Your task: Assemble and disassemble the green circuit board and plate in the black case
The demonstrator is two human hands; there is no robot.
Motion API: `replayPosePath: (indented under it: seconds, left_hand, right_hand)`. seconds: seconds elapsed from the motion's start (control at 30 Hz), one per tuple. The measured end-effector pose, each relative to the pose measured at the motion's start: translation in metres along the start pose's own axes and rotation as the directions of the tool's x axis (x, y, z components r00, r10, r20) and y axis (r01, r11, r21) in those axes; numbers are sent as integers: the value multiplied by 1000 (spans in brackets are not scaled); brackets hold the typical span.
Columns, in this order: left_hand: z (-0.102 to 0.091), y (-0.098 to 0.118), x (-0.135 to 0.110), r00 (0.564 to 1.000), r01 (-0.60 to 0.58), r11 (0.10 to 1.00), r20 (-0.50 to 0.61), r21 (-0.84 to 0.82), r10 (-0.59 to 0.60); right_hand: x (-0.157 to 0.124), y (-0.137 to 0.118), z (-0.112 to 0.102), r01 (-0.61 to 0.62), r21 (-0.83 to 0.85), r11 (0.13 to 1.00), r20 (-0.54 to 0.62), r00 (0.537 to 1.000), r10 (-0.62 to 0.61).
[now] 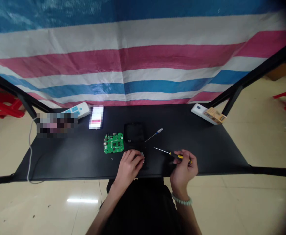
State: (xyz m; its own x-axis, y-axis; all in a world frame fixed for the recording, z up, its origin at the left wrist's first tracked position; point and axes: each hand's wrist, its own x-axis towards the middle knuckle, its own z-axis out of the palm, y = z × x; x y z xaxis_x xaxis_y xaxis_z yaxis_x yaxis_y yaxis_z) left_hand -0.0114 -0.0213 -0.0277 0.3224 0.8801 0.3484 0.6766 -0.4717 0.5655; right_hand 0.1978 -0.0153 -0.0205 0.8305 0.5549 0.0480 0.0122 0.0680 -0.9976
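My right hand (185, 166) grips the black-and-yellow handle of a screwdriver (166, 152), whose bare shaft points left over the table. Fingers bent and close together, my left hand (131, 161) rests on a small dark piece with shiny metal bits (143, 159) near the front edge. Most of that piece is hidden under the fingers. A green circuit board (113, 143) lies just beyond my left hand. Beside it sits a black open plastic case (134, 132). A second screwdriver (155, 134), blue and clear-handled, lies right of the case. Tiny screws (112, 159) lie below the board.
On the black table (206, 143) a phone (96, 117) with a lit screen lies at the back left. Next to it is a white power strip (80, 110) with a cable. At the back right, an orange-brown packet (215, 115) rests on a white strip (203, 112). A striped sheet (143, 58) hangs behind.
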Motion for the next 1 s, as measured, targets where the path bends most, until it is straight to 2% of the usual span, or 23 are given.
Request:
replayPosePath:
  seconds: [0.13,0.47,0.77,0.87,1.0]
  left_hand:
    - [-1,-1,2,999,-5,1000,39,-31,6]
    - [-3,-4,7,985,-78,997,157,28,73]
    - [-12,-3,25,946,-272,932,245,239,213]
    - [-11,-2,28,944,-289,920,238,266,228]
    - [-10,-2,27,966,-225,952,172,209,191]
  right_hand:
    - [11,15,4,0,38,999,-52,999,2]
    - [12,13,8,-6,17,1000,28,1000,5]
    - [11,13,9,14,35,999,24,1000,-15]
    - [11,13,8,21,37,999,34,999,-22]
    - [11,13,8,21,38,999,34,999,-22]
